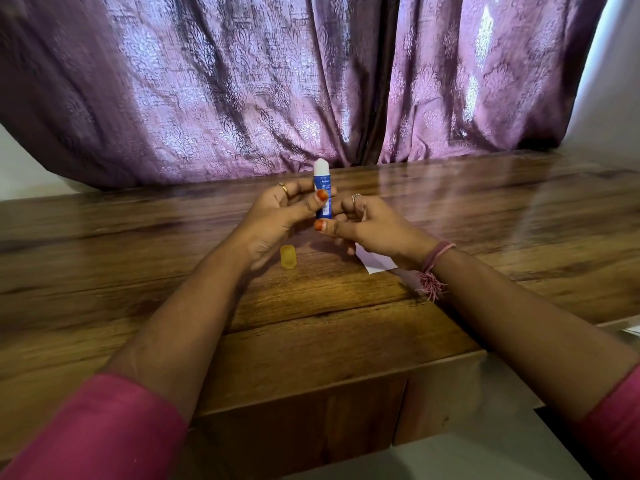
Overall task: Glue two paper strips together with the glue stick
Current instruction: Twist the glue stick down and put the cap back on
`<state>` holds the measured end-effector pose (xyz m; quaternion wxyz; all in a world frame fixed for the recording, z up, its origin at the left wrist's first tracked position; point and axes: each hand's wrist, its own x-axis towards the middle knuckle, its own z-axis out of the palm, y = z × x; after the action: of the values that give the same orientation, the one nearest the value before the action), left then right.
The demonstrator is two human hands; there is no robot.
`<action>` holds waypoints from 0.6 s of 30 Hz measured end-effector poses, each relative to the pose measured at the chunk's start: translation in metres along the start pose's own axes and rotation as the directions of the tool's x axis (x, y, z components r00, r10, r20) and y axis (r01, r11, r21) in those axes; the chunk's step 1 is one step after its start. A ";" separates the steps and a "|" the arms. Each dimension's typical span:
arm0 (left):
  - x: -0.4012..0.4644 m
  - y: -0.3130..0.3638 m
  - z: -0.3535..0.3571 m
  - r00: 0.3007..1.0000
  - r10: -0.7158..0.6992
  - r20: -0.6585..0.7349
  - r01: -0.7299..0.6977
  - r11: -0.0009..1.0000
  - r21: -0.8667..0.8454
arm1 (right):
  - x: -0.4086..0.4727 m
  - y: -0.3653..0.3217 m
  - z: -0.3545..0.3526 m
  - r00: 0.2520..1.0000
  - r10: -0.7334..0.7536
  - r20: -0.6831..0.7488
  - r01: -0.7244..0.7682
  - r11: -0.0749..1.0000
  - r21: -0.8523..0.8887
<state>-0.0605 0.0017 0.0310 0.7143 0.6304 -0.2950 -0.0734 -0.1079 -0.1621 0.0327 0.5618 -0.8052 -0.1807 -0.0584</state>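
Observation:
A blue glue stick stands upright above the wooden table, its white glue tip bare at the top. My left hand grips its barrel between thumb and fingers. My right hand holds the stick's lower end with thumb and curled fingers. The yellow cap lies on the table just below my left hand. A white paper strip lies on the table under my right hand, mostly hidden by it.
A purple patterned curtain hangs behind the table's far edge. The table's front edge runs close to me, with a pale floor below at the right.

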 end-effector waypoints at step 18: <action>0.002 0.000 -0.008 0.996 0.061 0.058 -0.059 0.998 -0.025 | 0.000 -0.001 0.001 0.995 0.077 -0.068 -0.074 0.996 0.048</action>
<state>-0.0546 0.0076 0.0314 0.7143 0.6105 -0.3339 -0.0740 -0.1082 -0.1608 0.0328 0.5876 -0.7960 -0.1317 -0.0610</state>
